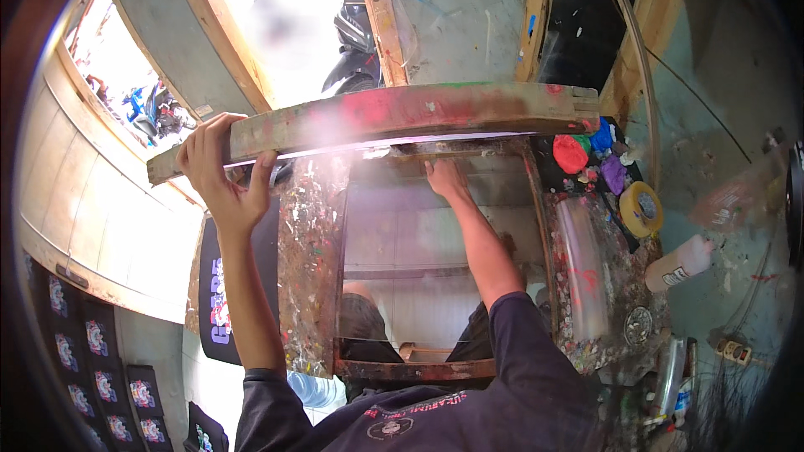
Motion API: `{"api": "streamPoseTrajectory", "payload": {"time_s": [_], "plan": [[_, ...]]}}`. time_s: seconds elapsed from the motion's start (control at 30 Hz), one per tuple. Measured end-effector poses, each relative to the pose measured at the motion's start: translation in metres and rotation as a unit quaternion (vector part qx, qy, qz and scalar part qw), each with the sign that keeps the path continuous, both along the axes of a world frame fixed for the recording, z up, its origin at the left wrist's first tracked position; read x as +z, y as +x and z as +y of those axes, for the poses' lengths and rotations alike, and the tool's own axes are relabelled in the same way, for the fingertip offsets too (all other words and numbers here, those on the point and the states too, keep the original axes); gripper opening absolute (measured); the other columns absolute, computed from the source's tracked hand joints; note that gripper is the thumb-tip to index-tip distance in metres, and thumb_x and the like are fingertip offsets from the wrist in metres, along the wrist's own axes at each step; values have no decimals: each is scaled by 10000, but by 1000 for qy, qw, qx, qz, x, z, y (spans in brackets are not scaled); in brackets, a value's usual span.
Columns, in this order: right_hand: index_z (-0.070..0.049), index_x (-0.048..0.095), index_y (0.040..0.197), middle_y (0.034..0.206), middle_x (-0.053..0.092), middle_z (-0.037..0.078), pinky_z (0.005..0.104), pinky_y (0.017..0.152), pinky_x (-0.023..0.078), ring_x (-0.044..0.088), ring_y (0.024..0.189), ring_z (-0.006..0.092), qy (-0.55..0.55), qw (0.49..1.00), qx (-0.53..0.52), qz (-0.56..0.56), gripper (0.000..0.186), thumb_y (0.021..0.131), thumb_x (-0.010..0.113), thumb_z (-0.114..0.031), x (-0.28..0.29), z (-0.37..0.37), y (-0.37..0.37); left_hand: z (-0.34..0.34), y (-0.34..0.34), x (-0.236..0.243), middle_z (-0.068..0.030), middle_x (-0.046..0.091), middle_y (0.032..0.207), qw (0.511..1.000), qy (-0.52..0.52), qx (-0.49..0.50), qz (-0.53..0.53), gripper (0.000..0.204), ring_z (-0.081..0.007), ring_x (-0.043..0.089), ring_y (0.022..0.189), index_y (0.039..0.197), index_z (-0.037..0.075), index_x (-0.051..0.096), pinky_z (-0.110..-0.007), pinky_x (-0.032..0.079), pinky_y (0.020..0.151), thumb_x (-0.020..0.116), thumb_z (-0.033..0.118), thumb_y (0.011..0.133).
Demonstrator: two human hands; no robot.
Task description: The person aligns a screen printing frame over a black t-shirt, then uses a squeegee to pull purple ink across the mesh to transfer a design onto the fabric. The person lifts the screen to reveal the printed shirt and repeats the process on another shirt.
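Note:
My left hand point(224, 169) grips the left end of a paint-stained wooden screen-printing frame point(410, 113). The frame is tilted up and seen nearly edge-on, with pink smears along its bar. Below it my right hand point(445, 179) reaches over a glass pane point(410, 238) to the pane's far edge, fingers curled. Whatever those fingers may hold is too small or hidden to make out. The glass sits in a wood-rimmed opening of a paint-splattered worktable point(311, 268); my legs show through it.
Right of the glass lie colored paint lumps point(570, 154), a yellow tape roll point(641, 209), a clear plastic strip point(582, 268) and a bottle point(680, 263). A black printed cloth point(243, 293) hangs at the table's left. Several printed black pieces point(96, 339) are at lower left.

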State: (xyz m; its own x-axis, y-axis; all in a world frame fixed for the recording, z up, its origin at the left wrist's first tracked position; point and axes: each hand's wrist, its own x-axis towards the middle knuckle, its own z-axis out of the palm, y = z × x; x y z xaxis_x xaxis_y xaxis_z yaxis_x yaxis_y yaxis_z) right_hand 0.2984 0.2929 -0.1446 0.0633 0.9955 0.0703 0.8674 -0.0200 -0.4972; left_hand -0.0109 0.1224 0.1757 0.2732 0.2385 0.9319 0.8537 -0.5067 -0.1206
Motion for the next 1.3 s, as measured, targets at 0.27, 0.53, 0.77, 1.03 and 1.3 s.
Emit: {"api": "streamPoseTrajectory", "payload": {"time_s": [0.27, 0.53, 0.77, 1.03, 1.3], "plan": [[-8, 702, 1122, 1152, 685, 203, 531, 1032, 468, 620, 1162, 387, 340, 938, -64, 7, 312, 934, 716, -256, 42, -206, 67, 8, -12, -1, -90, 708, 1113, 1000, 10, -13, -18, 466, -277, 628, 1112, 1168, 47, 684, -406, 344, 1074, 781, 381, 859], [-24, 793, 978, 909, 760, 213, 539, 904, 522, 715, 911, 399, 94, 938, -334, 4, 479, 1073, 552, -428, 82, -382, 186, 19, -6, 0, -77, 730, 1130, 999, 21, -25, -13, 439, -272, 637, 1129, 1173, 65, 702, -401, 355, 1081, 778, 389, 887], [15, 760, 1078, 1021, 753, 232, 487, 894, 538, 713, 962, 427, 122, 925, -351, -75, 684, 940, 668, -649, 59, -377, 212, 12, -7, -10, -66, 724, 1161, 998, 15, -42, -38, 454, -262, 633, 1159, 1186, 68, 697, -403, 333, 1104, 801, 368, 861], [-32, 739, 1156, 1096, 754, 262, 516, 891, 550, 715, 1089, 443, -113, 971, -208, 16, 575, 1010, 575, -563, 28, -296, 136, -10, -3, -14, -74, 703, 1160, 999, 2, -23, -36, 510, -275, 616, 1156, 1191, 65, 671, -407, 308, 1101, 821, 380, 819], [-2, 718, 1248, 1172, 748, 160, 446, 955, 549, 725, 1056, 310, -88, 920, -65, 376, 367, 1070, 513, -249, 49, -243, 134, -97, -39, -148, -122, 681, 1196, 998, -14, 61, -12, 808, -322, 595, 1202, 1201, 79, 656, -545, 333, 1120, 476, 820, 935]]}}
